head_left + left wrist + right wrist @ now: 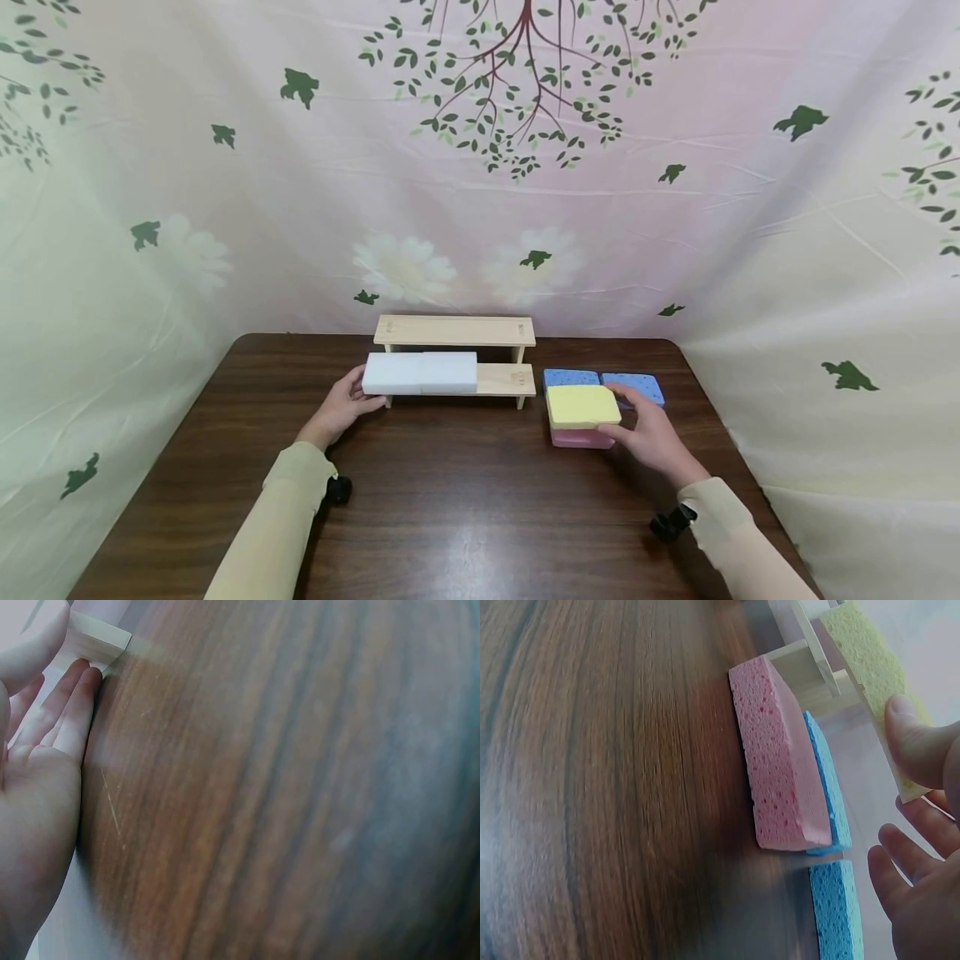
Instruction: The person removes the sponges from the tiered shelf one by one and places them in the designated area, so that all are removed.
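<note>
Between thumb and fingers my right hand (652, 433) pinches a yellow sponge (583, 407) by its right end. The right wrist view shows this sponge raised clear of a pink sponge (776, 757), which lies on the table. Two blue sponges (572, 378) lie side by side behind the pink one. At the left end of a two-tier wooden rack (506, 379), my left hand (343, 410) touches or nearly touches a white block (393, 373). Its fingers look fairly straight in the left wrist view. A second white block (450, 372) adjoins the first on the lower tier.
The rack's upper tier (453, 330) stands behind and above the white blocks. Dark wood-grain table (465, 500) stretches in front of the rack. A printed cloth (465, 208) hangs along the table's back and sides.
</note>
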The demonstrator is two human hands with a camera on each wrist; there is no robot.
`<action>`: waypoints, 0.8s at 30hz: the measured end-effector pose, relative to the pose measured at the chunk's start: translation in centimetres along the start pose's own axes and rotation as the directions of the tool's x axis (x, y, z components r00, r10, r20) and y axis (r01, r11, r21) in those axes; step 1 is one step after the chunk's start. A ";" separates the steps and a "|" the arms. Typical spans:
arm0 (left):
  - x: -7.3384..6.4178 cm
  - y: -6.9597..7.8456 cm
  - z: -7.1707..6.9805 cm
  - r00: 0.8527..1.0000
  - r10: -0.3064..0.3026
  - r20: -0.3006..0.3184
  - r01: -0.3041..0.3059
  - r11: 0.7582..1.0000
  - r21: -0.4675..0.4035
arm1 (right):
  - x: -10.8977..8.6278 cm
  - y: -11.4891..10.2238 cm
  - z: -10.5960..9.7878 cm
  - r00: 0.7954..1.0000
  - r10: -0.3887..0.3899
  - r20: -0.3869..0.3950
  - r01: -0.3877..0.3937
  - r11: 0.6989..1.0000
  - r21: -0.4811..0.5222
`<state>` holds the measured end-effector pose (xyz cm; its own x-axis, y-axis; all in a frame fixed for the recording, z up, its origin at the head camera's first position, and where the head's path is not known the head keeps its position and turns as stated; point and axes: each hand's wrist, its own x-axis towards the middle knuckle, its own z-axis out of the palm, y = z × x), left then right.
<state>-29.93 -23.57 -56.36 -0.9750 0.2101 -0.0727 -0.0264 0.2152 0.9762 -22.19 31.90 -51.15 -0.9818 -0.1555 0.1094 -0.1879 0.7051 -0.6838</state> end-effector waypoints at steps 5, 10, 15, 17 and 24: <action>0.0 -0.1 -0.1 1.000 -0.001 0.003 0.001 1.000 0.006 | -0.4 0.3 -0.5 1.000 -0.002 -0.018 0.001 1.000 -0.015; -0.1 0.1 0.0 1.000 -0.002 0.004 0.002 1.000 0.002 | -0.9 0.9 -0.8 0.999 0.001 -0.039 -0.002 1.000 -0.024; -0.1 0.2 0.2 1.000 0.001 0.004 -0.001 1.000 0.013 | -1.3 1.6 -1.3 0.999 0.028 -0.040 -0.029 1.000 -0.011; -0.1 0.2 0.3 1.000 0.002 0.004 -0.002 1.000 0.015 | -1.4 1.8 -1.5 0.998 0.042 -0.040 -0.043 0.999 -0.004; 0.0 0.1 0.2 1.000 -0.005 0.000 0.005 1.000 0.014 | -1.9 2.7 -2.2 0.996 0.071 -0.053 -0.072 0.997 -0.013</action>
<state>-29.91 -23.35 -56.28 -0.9748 0.2093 -0.0772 -0.0277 0.2295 0.9729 -20.88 35.59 -51.64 -0.9928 -0.0682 0.0987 -0.1173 0.7230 -0.6808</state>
